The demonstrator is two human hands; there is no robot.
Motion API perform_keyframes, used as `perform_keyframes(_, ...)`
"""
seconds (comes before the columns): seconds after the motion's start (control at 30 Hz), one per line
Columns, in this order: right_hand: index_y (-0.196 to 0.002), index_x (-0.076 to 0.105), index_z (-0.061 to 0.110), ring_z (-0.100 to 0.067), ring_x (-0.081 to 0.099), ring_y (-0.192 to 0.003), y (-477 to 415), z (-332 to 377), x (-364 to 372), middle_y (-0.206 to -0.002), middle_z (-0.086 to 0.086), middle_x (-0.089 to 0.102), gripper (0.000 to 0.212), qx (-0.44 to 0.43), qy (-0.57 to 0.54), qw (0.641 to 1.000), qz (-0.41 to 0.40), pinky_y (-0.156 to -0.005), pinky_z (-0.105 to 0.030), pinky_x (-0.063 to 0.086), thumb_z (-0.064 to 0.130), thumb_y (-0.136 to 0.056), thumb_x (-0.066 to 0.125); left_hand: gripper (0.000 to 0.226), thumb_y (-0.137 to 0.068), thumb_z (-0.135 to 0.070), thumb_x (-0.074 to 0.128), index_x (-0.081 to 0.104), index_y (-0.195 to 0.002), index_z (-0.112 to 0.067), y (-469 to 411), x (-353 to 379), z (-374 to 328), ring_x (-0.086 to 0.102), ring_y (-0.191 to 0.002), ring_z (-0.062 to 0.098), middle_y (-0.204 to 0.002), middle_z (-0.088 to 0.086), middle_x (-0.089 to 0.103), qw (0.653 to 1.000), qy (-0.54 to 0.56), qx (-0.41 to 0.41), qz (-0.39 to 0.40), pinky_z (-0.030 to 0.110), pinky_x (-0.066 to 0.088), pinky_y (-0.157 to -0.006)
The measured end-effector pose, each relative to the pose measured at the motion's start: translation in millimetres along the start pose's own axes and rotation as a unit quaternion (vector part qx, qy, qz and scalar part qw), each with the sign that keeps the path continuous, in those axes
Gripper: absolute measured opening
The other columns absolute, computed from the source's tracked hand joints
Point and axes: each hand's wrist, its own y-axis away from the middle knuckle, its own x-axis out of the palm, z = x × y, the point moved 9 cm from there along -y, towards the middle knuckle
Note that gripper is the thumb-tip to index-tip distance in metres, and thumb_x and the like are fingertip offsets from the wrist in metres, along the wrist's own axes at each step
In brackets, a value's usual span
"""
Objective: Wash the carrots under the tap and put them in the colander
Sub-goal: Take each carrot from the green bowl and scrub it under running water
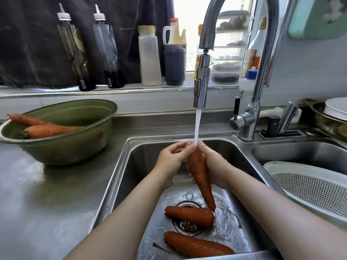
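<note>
Under the running tap point(201, 85) I hold one carrot point(201, 179) with its thick end up and its tip pointing down into the sink point(135, 166). My left hand point(173, 159) grips its top from the left. My right hand point(216, 166) wraps it from the right. The water stream lands where both hands meet. Two more carrots lie on the sink floor, one point(189, 215) across the drain and one point(197, 245) nearer me. A green bowl point(62, 147) on the left counter holds two carrots point(47, 129). The white colander point(309, 186) sits in the right basin.
Bottles of oil and sauce point(173, 53) line the windowsill behind the sink. The tap's lever handle point(237, 109) stands at the back right beside a knife block point(283, 124). A metal pot with a white plate point(334, 115) sits at the far right.
</note>
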Motion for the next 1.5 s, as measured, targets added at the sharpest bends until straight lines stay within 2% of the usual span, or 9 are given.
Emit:
perform_keyframes(0.27, -0.114, 0.068, 0.014, -0.028, 0.063, -0.06, 3, 11, -1, -0.079, -0.016, 0.068, 0.065, -0.049, 0.064, 0.996, -0.026, -0.057, -0.036, 0.052, 0.068, -0.102, 0.035, 0.03, -0.086, -0.043, 0.075, 0.079, -0.114, -0.033, 0, -11, -4, 0.06, -0.125, 0.017, -0.116, -0.007, 0.077, 1.0, -0.009, -0.004, 0.013, 0.043, 0.039, -0.114)
perform_keyframes(0.37, -0.134, 0.049, 0.041, -0.038, 0.07, -0.08, 9, 22, -6, -0.1, -0.025, 0.072, 0.037, -0.096, 0.143, 0.982, -0.076, -0.069, -0.043, 0.055, 0.055, -0.109, 0.026, 0.018, -0.089, -0.035, 0.077, 0.082, -0.106, -0.03, 0, -14, -8, 0.066, -0.115, 0.014, -0.109, -0.009, 0.078, 0.999, -0.039, 0.001, 0.02, 0.033, 0.049, -0.103)
perform_keyframes(0.43, -0.14, 0.051, 0.034, -0.039, 0.072, -0.096, 10, 24, -8, -0.1, -0.015, 0.073, 0.046, -0.099, 0.192, 0.972, -0.096, -0.08, -0.043, 0.057, 0.054, -0.11, 0.021, 0.012, -0.09, -0.03, 0.077, 0.082, -0.1, -0.026, 1, -15, -11, 0.067, -0.107, 0.011, -0.104, -0.007, 0.079, 0.998, -0.059, 0.02, 0.006, 0.024, 0.05, -0.088)
perform_keyframes(0.63, -0.107, 0.07, 0.024, -0.025, 0.069, -0.071, -1, 20, -16, -0.088, -0.013, 0.072, 0.063, -0.086, 0.243, 0.959, -0.119, -0.064, -0.039, 0.059, 0.065, -0.106, 0.023, 0.007, -0.092, -0.024, 0.077, 0.081, -0.087, -0.02, -2, -20, -23, 0.071, -0.078, 0.0, -0.081, -0.007, 0.077, 0.981, -0.157, 0.097, -0.067, 0.015, 0.056, -0.07)
perform_keyframes(0.83, -0.112, 0.077, 0.033, -0.017, 0.071, -0.1, -7, 25, -23, -0.101, 0.0, 0.076, 0.077, -0.109, 0.273, 0.949, -0.115, -0.1, -0.04, 0.054, 0.082, -0.093, 0.02, 0.02, -0.103, -0.028, 0.063, 0.076, -0.09, -0.019, -5, -20, -14, 0.074, -0.088, 0.023, -0.089, 0.003, 0.077, 0.982, -0.144, 0.073, -0.097, 0.034, 0.06, -0.076)
perform_keyframes(0.93, -0.107, 0.073, 0.033, -0.001, 0.07, -0.086, -5, 27, -24, -0.093, 0.005, 0.074, 0.053, -0.112, 0.219, 0.962, -0.12, -0.081, -0.016, 0.055, 0.055, -0.11, 0.026, 0.026, -0.092, -0.031, 0.078, 0.071, -0.117, -0.027, -6, -7, -4, 0.073, -0.103, 0.019, -0.111, 0.0, 0.075, 0.994, -0.1, 0.04, 0.004, 0.035, 0.063, -0.085)
perform_keyframes(1.07, -0.127, 0.07, 0.027, -0.023, 0.073, -0.107, -7, 17, -23, -0.119, -0.01, 0.074, 0.044, -0.088, 0.178, 0.976, -0.09, -0.098, -0.041, 0.058, 0.053, -0.108, 0.04, 0.052, -0.074, -0.023, 0.092, 0.072, -0.122, -0.026, -7, -9, -5, 0.07, -0.109, 0.012, -0.114, -0.005, 0.074, 0.983, -0.159, 0.086, -0.022, 0.037, 0.059, -0.097)
perform_keyframes(1.33, -0.132, 0.062, 0.0, -0.028, 0.077, -0.095, -13, 16, -36, -0.113, -0.02, 0.076, 0.03, -0.045, -0.016, 0.998, -0.04, -0.072, -0.032, 0.062, 0.0, -0.106, 0.048, 0.041, -0.104, -0.011, 0.058, 0.054, -0.144, -0.019, -10, -21, 4, 0.066, -0.116, 0.027, -0.138, 0.013, 0.059, 0.998, 0.052, -0.016, -0.03, 0.038, 0.061, -0.088)
perform_keyframes(1.5, -0.138, 0.057, 0.008, -0.032, 0.077, -0.097, -12, 19, -37, -0.126, -0.012, 0.073, 0.049, -0.048, -0.042, 0.998, -0.02, -0.066, -0.034, 0.065, -0.019, -0.099, 0.044, 0.029, -0.112, -0.021, 0.041, 0.057, -0.136, -0.02, -8, -19, 12, 0.076, -0.081, 0.023, -0.115, 0.014, 0.067, 0.983, 0.158, -0.078, -0.045, 0.039, 0.062, -0.069)
